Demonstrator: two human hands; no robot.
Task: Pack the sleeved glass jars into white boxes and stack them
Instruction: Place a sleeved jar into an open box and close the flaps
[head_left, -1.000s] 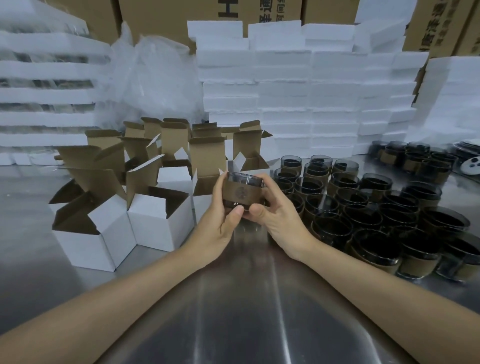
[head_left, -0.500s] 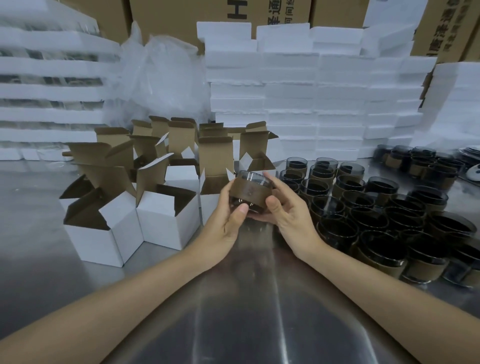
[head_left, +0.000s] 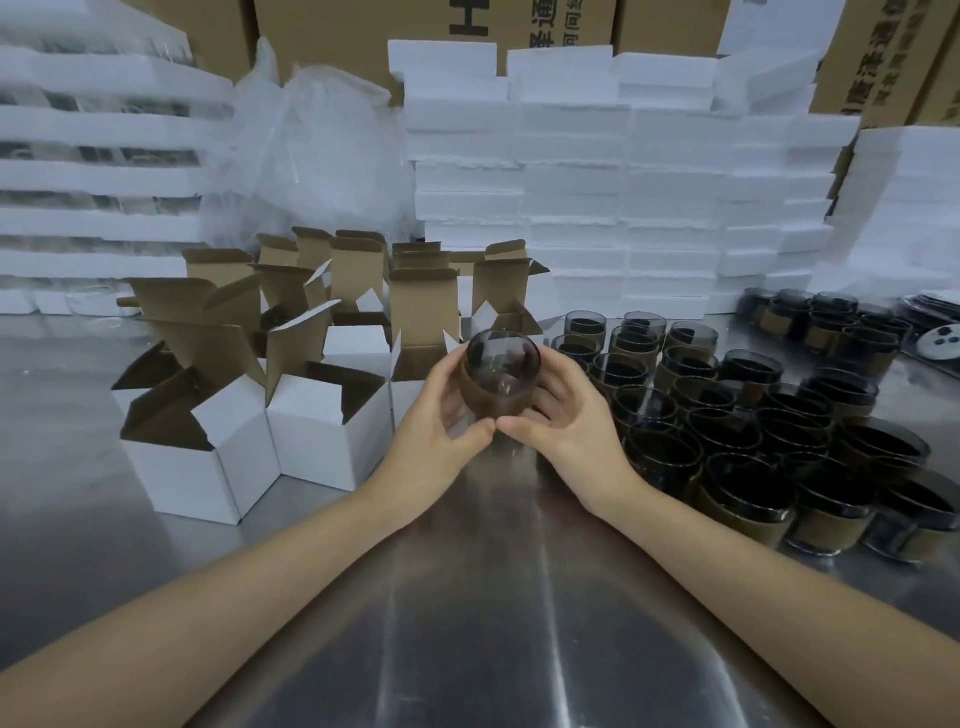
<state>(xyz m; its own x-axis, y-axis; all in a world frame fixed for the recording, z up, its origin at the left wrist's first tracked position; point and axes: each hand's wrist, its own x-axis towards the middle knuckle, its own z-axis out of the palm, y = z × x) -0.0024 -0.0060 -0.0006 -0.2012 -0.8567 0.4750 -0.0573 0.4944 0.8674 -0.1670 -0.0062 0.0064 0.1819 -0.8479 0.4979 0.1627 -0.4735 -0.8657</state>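
A smoky glass jar with a brown paper sleeve is held above the steel table, tilted so its round end faces me. My left hand cups its left side and my right hand cups its right side, thumbs meeting under it. Several open white boxes with brown inner flaps stand left of my hands. Several more sleeved jars stand in rows on the right.
White foam slabs are stacked high at the back and left. A crumpled clear plastic bag sits behind the boxes. Brown cartons line the back wall. A white lid lies at the far right on the steel table.
The jar was upright between both hands. It has been tipped over so its round end now faces me. Both hands stayed in about the same place.
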